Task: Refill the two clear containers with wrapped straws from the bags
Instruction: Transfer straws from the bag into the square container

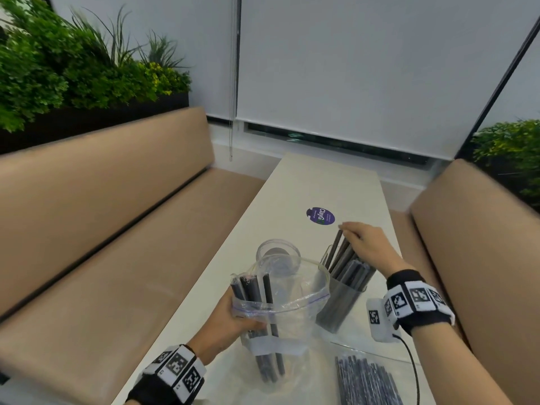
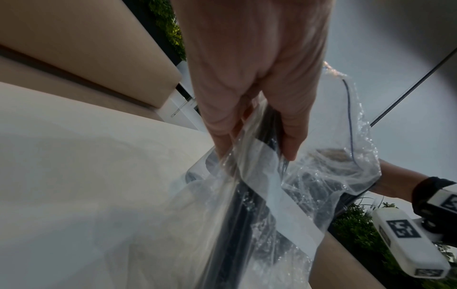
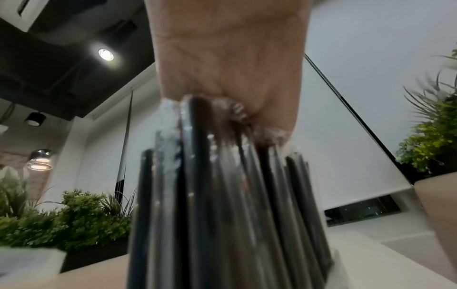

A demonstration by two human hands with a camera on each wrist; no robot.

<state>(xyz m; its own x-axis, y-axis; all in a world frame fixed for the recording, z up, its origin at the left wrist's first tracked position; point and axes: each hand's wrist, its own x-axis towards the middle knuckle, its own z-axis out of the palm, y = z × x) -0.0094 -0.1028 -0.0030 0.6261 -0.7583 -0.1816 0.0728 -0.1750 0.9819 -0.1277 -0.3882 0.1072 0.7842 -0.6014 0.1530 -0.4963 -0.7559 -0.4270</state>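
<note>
My left hand (image 1: 236, 317) grips an open clear zip bag (image 1: 295, 299) upright on the white table (image 1: 321, 182), squeezing a few black wrapped straws (image 1: 252, 290) through the plastic. The left wrist view shows my fingers (image 2: 222, 136) and thumb pinching the bag (image 2: 321, 176) round those straws (image 2: 237, 215). Behind the bag stands an empty round clear container (image 1: 277, 254). To the right, a second clear container (image 1: 339, 305) is packed with black straws (image 1: 342, 258). My right hand (image 1: 365, 244) rests flat on their tops; its palm (image 3: 230, 58) presses on the straw ends (image 3: 222, 195).
A second bag of wrapped straws (image 1: 368, 381) lies flat at the table's near right. A purple round sticker (image 1: 320, 216) sits mid-table. Tan benches (image 1: 102, 214) (image 1: 482, 244) flank the table, with planters (image 1: 73, 68) behind. A cable (image 1: 412, 363) hangs from my right wrist.
</note>
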